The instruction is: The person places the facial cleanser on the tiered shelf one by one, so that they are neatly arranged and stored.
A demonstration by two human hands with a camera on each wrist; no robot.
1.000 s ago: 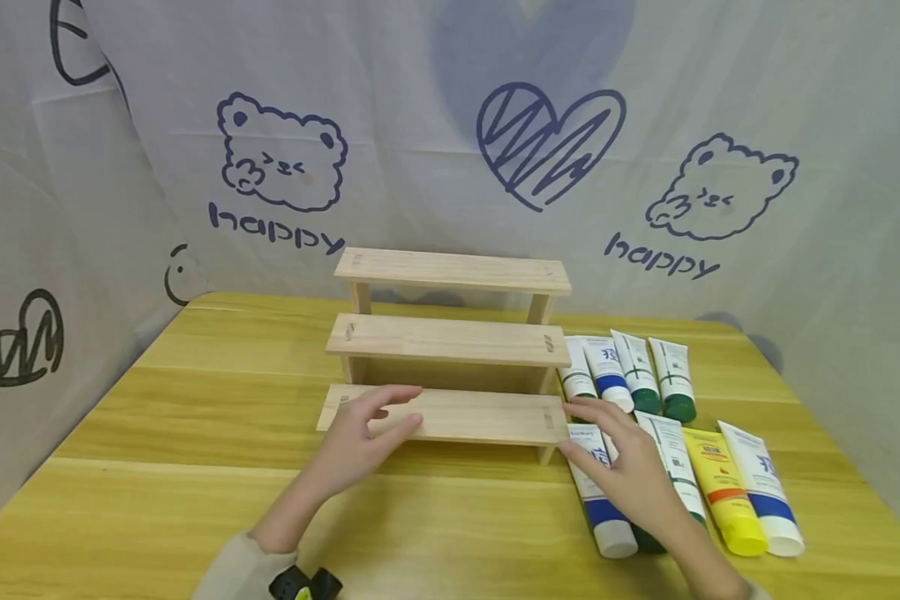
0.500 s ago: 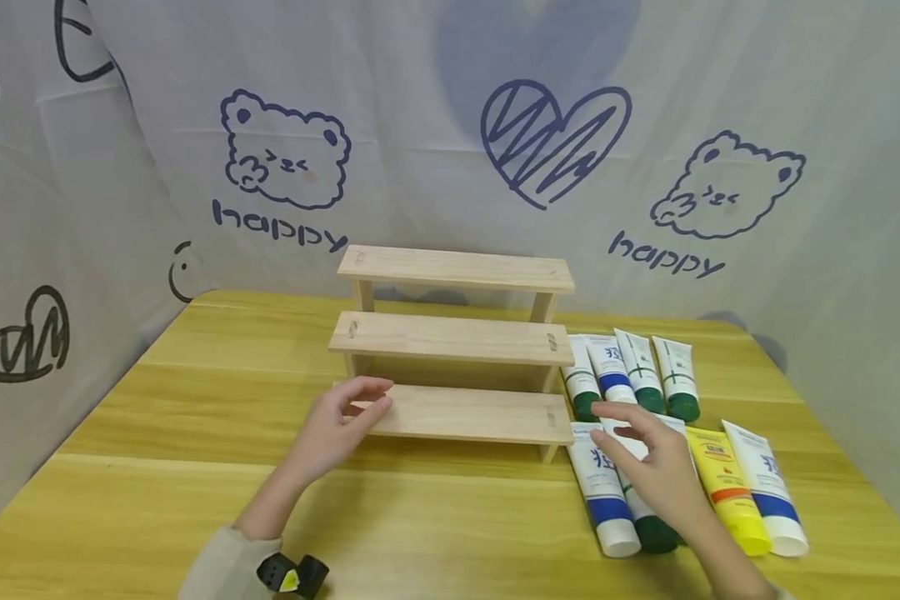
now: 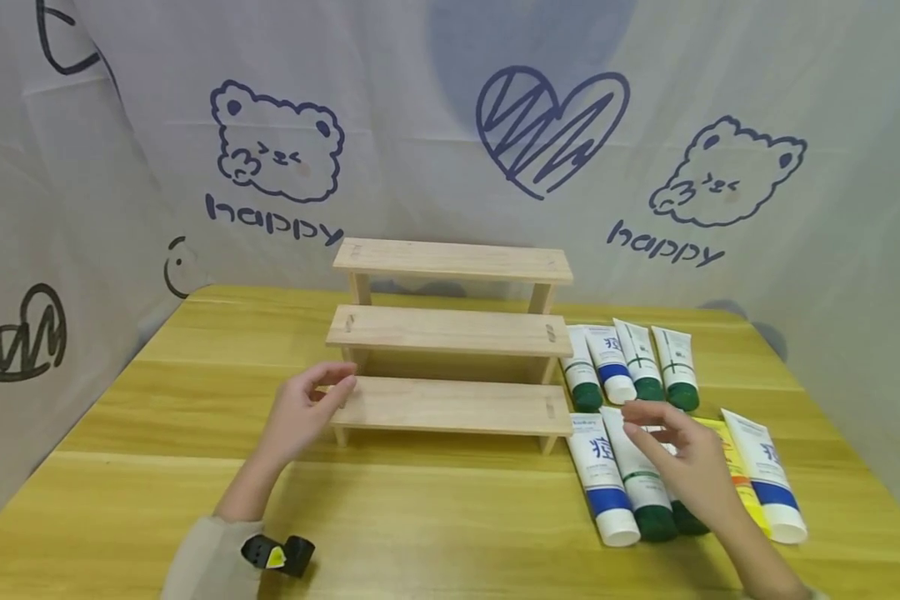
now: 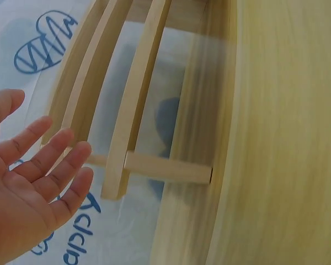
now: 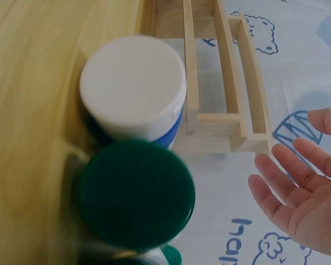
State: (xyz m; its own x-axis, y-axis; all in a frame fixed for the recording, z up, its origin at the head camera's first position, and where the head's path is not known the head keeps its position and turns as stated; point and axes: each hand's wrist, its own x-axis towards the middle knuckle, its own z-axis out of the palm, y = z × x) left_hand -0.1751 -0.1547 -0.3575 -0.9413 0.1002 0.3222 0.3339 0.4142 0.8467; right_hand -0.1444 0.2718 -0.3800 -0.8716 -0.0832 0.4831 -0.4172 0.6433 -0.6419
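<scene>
A three-tier wooden rack stands in the middle of the table, its shelves bare. My left hand hovers at the left end of its lowest shelf, fingers loosely bent with nothing between them; the left wrist view shows the same hand with spread fingers. Over the front row of tubes is my right hand, relaxed and holding nothing. Below it lie a white tube with a blue band, a white tube with a green cap and a partly covered yellow tube. In the right wrist view a green cap looms close.
Behind the front row lies a back row of tubes, among them a green-capped tube and a blue-banded tube. Another blue-banded tube lies at the far right. A printed cloth hangs behind the wooden table.
Both hands have moved apart: the left slid leftward from over the lowest shelf to its end, the right drifted rightward from the rack's edge over the tubes. Rack and tubes stay put.
</scene>
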